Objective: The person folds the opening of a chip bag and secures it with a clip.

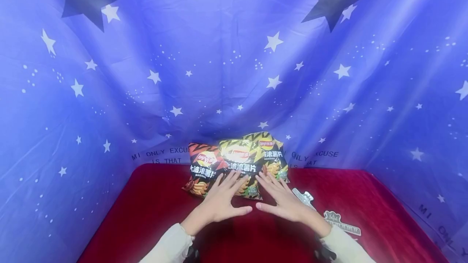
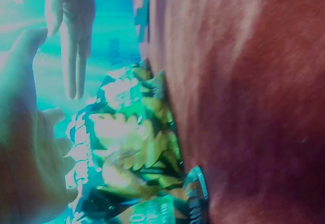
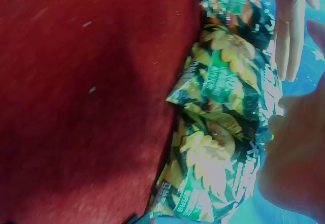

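Three Lay's chip bags stand side by side at the table's back edge. The red bag (image 1: 204, 159) is on the left, a yellow-and-black bag (image 1: 237, 149) in the middle, and another yellow-and-black bag (image 1: 268, 146) on the right, partly behind the middle one. My left hand (image 1: 220, 201) is spread before the red and middle bags, fingers straight. Mirroring it, my right hand (image 1: 283, 201) is before the middle and right bags, thumb pointing inward. Neither hand grips anything; whether the fingertips touch the bags I cannot tell. In the right wrist view, the right hand (image 3: 299, 153) is beside the bags.
Right of my right hand lie two grey clip-like pieces with straight bars, one nearer the bags (image 1: 303, 197) and one nearer the sleeve (image 1: 341, 223). A dark red cloth (image 1: 146, 210) covers the table. Blue star-patterned curtains (image 1: 219, 72) hang behind and on both sides.
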A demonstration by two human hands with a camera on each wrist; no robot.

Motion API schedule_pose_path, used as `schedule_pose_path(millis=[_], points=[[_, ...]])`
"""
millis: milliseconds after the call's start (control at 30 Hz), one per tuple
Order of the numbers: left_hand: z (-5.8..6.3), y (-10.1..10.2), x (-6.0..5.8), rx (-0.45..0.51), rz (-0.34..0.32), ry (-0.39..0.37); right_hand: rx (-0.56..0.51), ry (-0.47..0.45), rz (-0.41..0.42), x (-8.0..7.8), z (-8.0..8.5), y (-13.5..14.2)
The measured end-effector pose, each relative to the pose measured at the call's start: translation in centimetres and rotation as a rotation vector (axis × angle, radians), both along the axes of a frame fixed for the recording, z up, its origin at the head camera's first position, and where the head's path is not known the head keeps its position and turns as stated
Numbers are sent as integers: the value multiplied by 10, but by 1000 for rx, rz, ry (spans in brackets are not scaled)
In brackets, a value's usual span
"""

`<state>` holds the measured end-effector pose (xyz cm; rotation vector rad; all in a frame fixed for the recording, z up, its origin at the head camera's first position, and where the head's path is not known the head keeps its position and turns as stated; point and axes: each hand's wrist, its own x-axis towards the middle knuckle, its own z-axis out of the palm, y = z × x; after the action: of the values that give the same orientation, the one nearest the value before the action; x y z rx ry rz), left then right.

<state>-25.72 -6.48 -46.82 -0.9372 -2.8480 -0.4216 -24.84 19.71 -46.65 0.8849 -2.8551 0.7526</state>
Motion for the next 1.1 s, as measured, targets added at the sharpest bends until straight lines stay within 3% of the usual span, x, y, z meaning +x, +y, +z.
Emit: schedule_pose_path(millis=[133,267,500,667,833,1100], points=[[12,-7,-6,40,26,43,-128,-10,-23,-3,11,-7],[26,-16,-12,117,64,73,-280,-77,-41,-8,21,-17],[46,-35,-27,419,167,49,-555,-280,-43,-25,39,-41],[55,-54,-40,660,248,-65,-766,-518,-78,-32,52,-55],[56,-76,-53,867,323,-171,-943,-713,-71,-37,56,-65],[42,-105,-75,1049,447,-380,-1093,-902,-71,-50,52,-79]])
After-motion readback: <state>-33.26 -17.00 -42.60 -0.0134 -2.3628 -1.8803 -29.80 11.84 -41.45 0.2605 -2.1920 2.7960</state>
